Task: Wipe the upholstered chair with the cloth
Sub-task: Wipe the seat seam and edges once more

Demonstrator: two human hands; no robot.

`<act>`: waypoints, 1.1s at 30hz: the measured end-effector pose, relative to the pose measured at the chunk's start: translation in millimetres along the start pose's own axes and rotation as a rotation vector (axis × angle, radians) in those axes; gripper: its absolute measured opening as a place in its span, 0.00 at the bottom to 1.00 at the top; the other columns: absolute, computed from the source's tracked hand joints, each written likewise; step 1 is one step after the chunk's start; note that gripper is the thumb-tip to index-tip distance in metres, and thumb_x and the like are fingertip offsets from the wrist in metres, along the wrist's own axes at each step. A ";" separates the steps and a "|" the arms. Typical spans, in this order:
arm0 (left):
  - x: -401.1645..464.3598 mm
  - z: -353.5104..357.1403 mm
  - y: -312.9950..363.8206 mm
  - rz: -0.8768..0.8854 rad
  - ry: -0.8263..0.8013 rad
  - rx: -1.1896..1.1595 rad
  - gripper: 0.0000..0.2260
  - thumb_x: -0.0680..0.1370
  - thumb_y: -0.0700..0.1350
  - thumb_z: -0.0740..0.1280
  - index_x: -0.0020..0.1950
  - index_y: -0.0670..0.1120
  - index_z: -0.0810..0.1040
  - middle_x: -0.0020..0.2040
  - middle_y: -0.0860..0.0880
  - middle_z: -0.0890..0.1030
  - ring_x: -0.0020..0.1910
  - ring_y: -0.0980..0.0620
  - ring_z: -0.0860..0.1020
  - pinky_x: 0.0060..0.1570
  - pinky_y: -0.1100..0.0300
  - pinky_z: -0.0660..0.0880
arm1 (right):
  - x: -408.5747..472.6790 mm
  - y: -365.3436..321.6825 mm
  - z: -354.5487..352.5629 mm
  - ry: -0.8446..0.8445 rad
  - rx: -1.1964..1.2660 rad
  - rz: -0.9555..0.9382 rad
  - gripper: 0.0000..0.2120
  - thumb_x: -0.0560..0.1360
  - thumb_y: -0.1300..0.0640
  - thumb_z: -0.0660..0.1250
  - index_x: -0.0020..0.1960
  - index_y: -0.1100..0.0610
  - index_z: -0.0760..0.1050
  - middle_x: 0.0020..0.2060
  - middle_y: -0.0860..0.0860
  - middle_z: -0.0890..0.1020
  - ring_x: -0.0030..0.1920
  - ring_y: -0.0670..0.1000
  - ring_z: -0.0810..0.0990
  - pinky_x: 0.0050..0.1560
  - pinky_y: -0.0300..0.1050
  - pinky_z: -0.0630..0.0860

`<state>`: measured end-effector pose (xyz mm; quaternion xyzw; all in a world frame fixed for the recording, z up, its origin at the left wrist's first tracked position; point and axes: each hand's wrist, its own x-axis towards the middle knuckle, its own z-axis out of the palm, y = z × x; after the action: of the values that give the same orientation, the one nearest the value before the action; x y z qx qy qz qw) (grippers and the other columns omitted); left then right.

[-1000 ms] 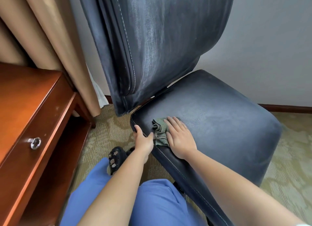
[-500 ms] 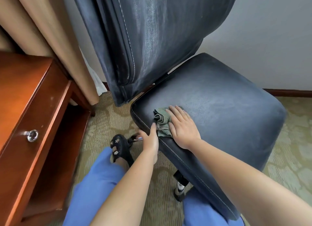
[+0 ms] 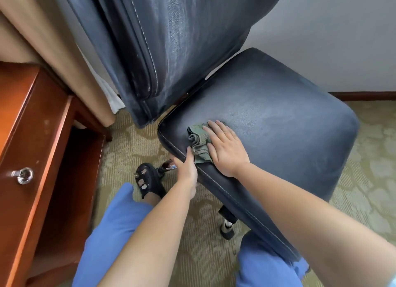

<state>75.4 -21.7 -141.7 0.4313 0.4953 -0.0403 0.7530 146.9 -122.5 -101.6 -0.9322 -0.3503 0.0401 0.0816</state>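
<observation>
On the chair (image 3: 267,119) seat's near-left corner, flat right hand (image 3: 227,149) pressed the cloth (image 3: 198,140) mid-wipe; left hand (image 3: 187,171) gripped the edge. Next, probably sweep rightward.

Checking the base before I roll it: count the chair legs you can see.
2. One chrome leg shows under the chair seat's near-left corner, just past the left hand. One dark, chrome-tipped leg stands under the front edge, between the knees. Others are likely hidden beneath the seat.

The dark blue upholstered chair (image 3: 267,119) loses its backrest top past the upper edge. The crumpled green cloth (image 3: 198,140) lies partly under the right hand (image 3: 226,150). The left hand's (image 3: 186,171) fingers disappear beneath the seat edge.
</observation>
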 end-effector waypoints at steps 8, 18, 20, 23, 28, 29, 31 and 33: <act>-6.6 -1.1 7.9 -0.048 0.000 0.005 0.33 0.77 0.62 0.61 0.76 0.61 0.46 0.72 0.47 0.67 0.62 0.42 0.75 0.55 0.39 0.76 | 1.1 -0.7 1.0 0.000 -0.004 0.003 0.30 0.77 0.45 0.39 0.75 0.54 0.59 0.75 0.52 0.61 0.75 0.53 0.55 0.74 0.47 0.46; -7.9 -14.3 3.2 -0.048 -0.036 -0.030 0.29 0.78 0.58 0.63 0.75 0.63 0.51 0.66 0.49 0.73 0.56 0.43 0.77 0.46 0.45 0.78 | -7.9 -9.1 -1.2 -0.004 0.006 0.015 0.29 0.78 0.46 0.42 0.74 0.54 0.61 0.74 0.52 0.63 0.75 0.54 0.58 0.73 0.47 0.48; -13.1 -19.2 1.0 -0.052 -0.047 -0.031 0.29 0.78 0.58 0.63 0.74 0.64 0.51 0.66 0.49 0.73 0.56 0.44 0.77 0.46 0.46 0.78 | -13.2 -14.1 -2.3 -0.012 0.017 0.017 0.29 0.78 0.45 0.41 0.74 0.54 0.61 0.74 0.52 0.63 0.75 0.54 0.57 0.73 0.46 0.47; -21.6 -25.6 -1.8 -0.045 -0.050 -0.034 0.29 0.78 0.59 0.63 0.74 0.65 0.52 0.66 0.50 0.74 0.55 0.44 0.78 0.43 0.47 0.79 | -20.5 -24.4 -2.4 -0.019 0.022 0.031 0.32 0.76 0.44 0.38 0.75 0.55 0.59 0.75 0.52 0.60 0.75 0.54 0.54 0.73 0.45 0.44; -30.7 -27.6 -6.8 -0.037 -0.049 -0.050 0.29 0.77 0.59 0.63 0.74 0.64 0.53 0.64 0.48 0.75 0.53 0.44 0.79 0.43 0.48 0.79 | -28.2 -30.7 -1.3 -0.004 0.025 0.038 0.34 0.75 0.44 0.35 0.75 0.54 0.58 0.75 0.52 0.59 0.76 0.53 0.53 0.74 0.46 0.46; -32.7 -27.4 -10.4 -0.033 -0.042 -0.062 0.28 0.78 0.59 0.63 0.74 0.64 0.53 0.64 0.48 0.75 0.54 0.44 0.79 0.42 0.48 0.79 | -30.3 -30.0 -1.2 -0.013 0.026 0.031 0.34 0.74 0.43 0.34 0.76 0.54 0.57 0.75 0.51 0.58 0.76 0.53 0.52 0.74 0.45 0.45; -37.6 -27.0 -16.4 -0.027 -0.025 -0.078 0.30 0.78 0.58 0.63 0.75 0.63 0.51 0.64 0.48 0.75 0.54 0.43 0.79 0.41 0.49 0.78 | -36.3 -30.4 -2.3 -0.023 0.029 0.019 0.34 0.75 0.43 0.34 0.76 0.53 0.56 0.76 0.51 0.57 0.76 0.52 0.51 0.74 0.45 0.44; -40.9 -28.4 -21.4 -0.036 -0.011 -0.098 0.32 0.78 0.58 0.63 0.75 0.62 0.48 0.64 0.47 0.75 0.55 0.42 0.78 0.42 0.48 0.78 | -39.6 -32.0 -3.5 -0.041 0.033 -0.004 0.28 0.79 0.44 0.39 0.76 0.53 0.55 0.76 0.51 0.56 0.76 0.52 0.50 0.73 0.44 0.42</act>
<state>24.0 -30.5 -126.7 0.3847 0.5001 -0.0321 0.7752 97.0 -125.4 -91.7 -0.9291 -0.3530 0.0646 0.0900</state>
